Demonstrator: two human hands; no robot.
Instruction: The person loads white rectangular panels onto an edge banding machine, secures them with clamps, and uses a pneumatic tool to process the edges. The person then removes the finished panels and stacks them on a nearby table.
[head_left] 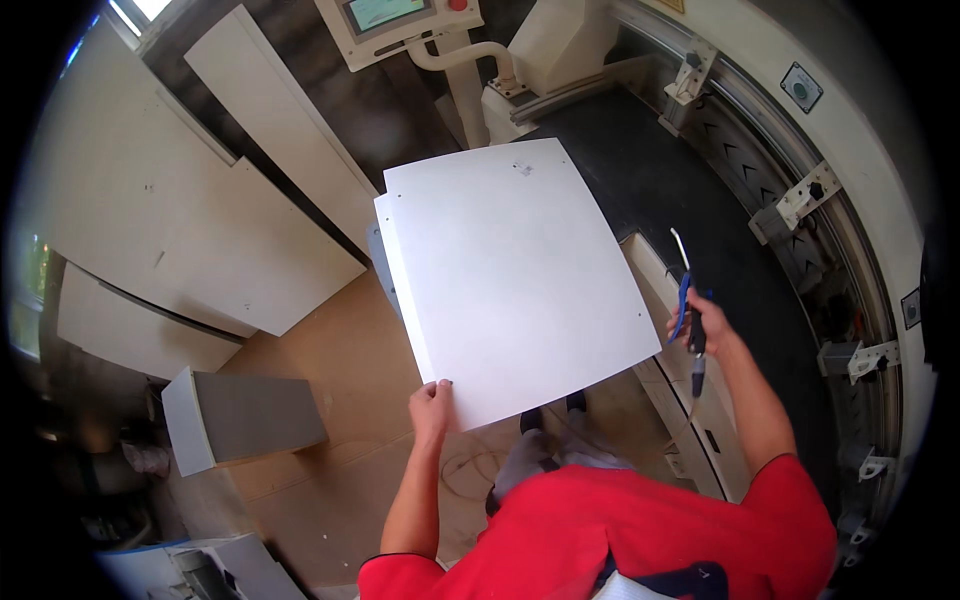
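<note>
One white panel [515, 275], left hand [432, 405] gripping, one air gun [688, 310], right hand [708, 335]

- A large white rectangular panel [515, 280] is held roughly flat in the air, gripped at its near corner; small drilled holes are seen near its edges.
- A blue-handled air blow gun [686, 305] with a thin bent metal nozzle is held upright, just beside the panel's right edge.
</note>
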